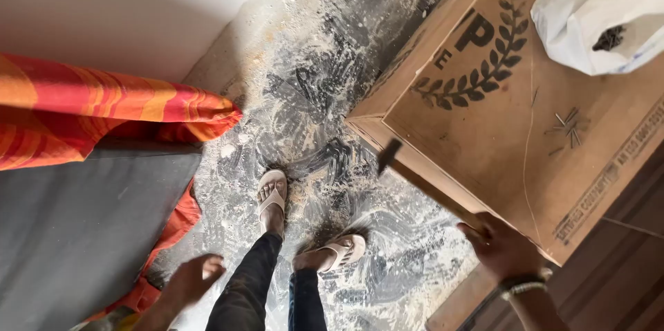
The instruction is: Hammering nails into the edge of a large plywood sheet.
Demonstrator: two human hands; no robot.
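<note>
My right hand (503, 248) grips the wooden handle of a hammer (423, 184); its dark head hangs just off the corner of a brown plywood board (484, 123) with a printed wreath mark. Several loose nails (567, 125) lie on the board. A white plastic bag (598, 13) holding more dark nails rests at the board's far end. My left hand (194, 279) hangs free at the lower left with loosely curled fingers, holding nothing. My two feet in pale sandals (273, 192) stand on the floor between my hands.
The floor (325, 82) is dark and covered in pale sawdust. A mattress with a grey top and an orange-red striped cover (104, 109) lies at the left against a white wall (138, 6). Dark wooden panels (615, 276) sit at the lower right.
</note>
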